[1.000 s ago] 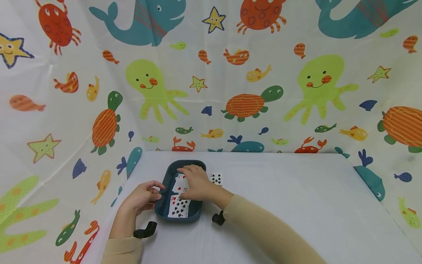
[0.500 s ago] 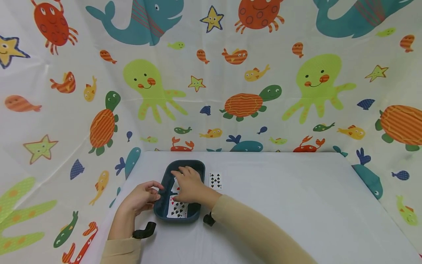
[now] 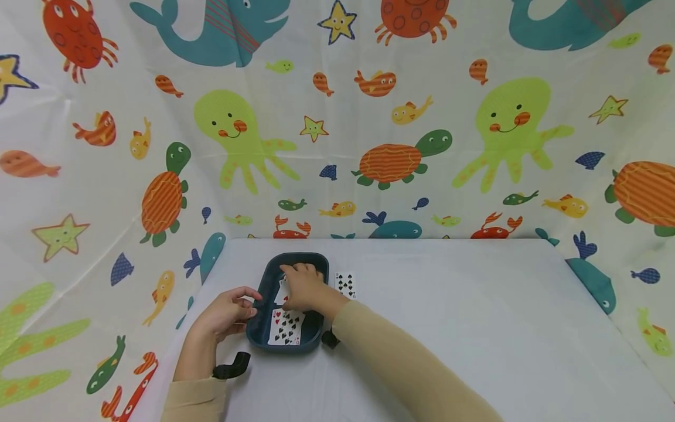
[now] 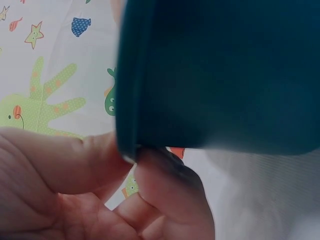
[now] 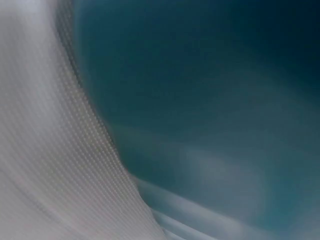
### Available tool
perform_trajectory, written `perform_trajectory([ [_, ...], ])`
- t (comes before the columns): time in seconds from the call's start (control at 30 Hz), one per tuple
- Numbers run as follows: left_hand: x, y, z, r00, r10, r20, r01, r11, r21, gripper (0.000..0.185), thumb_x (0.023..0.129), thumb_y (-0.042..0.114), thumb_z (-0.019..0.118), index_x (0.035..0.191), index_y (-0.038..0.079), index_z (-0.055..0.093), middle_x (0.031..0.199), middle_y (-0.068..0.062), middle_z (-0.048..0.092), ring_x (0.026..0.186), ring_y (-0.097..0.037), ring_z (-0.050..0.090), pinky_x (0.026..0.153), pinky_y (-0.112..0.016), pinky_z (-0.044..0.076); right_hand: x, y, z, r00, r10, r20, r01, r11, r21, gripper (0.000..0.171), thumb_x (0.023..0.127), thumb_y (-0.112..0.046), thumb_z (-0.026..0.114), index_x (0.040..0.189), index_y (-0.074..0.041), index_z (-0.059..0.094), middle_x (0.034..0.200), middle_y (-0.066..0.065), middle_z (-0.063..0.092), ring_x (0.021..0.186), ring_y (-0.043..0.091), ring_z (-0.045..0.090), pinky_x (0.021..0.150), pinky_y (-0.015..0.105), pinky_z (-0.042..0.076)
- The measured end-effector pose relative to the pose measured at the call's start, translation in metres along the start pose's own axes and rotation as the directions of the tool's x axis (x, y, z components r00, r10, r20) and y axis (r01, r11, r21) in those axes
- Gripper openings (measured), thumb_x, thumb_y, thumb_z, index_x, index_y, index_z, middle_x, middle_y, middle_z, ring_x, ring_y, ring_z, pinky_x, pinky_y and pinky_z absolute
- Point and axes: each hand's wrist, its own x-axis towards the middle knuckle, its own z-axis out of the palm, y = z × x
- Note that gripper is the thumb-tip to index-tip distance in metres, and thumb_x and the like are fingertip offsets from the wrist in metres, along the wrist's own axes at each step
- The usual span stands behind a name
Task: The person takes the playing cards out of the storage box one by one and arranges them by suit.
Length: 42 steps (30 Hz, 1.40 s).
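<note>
A dark teal tray [image 3: 304,257] sits near the table's left side and holds several playing cards. One card [image 3: 286,328] with black spades and a red heart lies face up at its near end. My left hand [image 3: 248,305] grips the tray's left rim. The left wrist view shows thumb and fingers [image 4: 165,180] pinching that rim [image 4: 131,90]. My right hand [image 3: 302,280] lies over the cards [image 3: 281,289] at the tray's far end, fingers bent. Whether it pinches a card is hidden. The right wrist view shows only the blurred tray wall [image 5: 210,100].
A single spade card [image 3: 345,284] lies face up on the white table [image 3: 448,305] just right of the tray. Sea-animal printed curtains [image 3: 369,135] enclose the table at the back and both sides. Black wrist mounts [image 3: 232,369] rest near the front.
My right hand has slid a little toward the tray's far end and its fingers have bent more. The left hand keeps its hold on the rim.
</note>
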Motion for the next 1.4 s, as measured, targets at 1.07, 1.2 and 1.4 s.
perform_trajectory([
  [1.07,0.001,0.002,0.005,1.0,-0.004,-0.021,0.004,1.0,0.006,0.034,0.101,0.005,0.069,0.134,0.004,0.064,0.092,-0.006,0.059,0.079,-0.023,0.058,0.067,-0.033,0.055,0.004,0.0,0.016,0.998,0.064,-0.006,-0.064,0.995,-0.074,0.082,0.093,-0.033,0.083,0.163,-0.022,0.042,0.158,0.011,0.051,0.143,0.032,0.047,0.12,0.059,0.041],
  [1.2,0.001,0.002,0.005,1.0,-0.012,-0.024,0.012,1.0,0.009,0.034,0.101,0.006,0.069,0.135,0.005,0.064,0.094,-0.007,0.06,0.079,-0.023,0.058,0.068,-0.033,0.055,0.005,-0.001,0.015,0.998,0.055,-0.02,-0.055,0.998,-0.04,0.089,0.089,-0.032,0.085,0.165,-0.023,0.041,0.159,0.01,0.052,0.144,0.031,0.048,0.12,0.058,0.042],
  [1.4,0.001,0.0,0.003,0.999,-0.02,-0.033,0.02,1.0,0.016,0.032,0.101,0.006,0.069,0.133,0.007,0.065,0.094,-0.007,0.06,0.078,-0.024,0.058,0.066,-0.032,0.055,0.006,-0.005,0.016,0.999,0.001,-0.035,-0.001,1.0,-0.003,0.09,0.086,-0.033,0.087,0.164,-0.024,0.044,0.155,0.007,0.056,0.139,0.028,0.052,0.115,0.052,0.047],
])
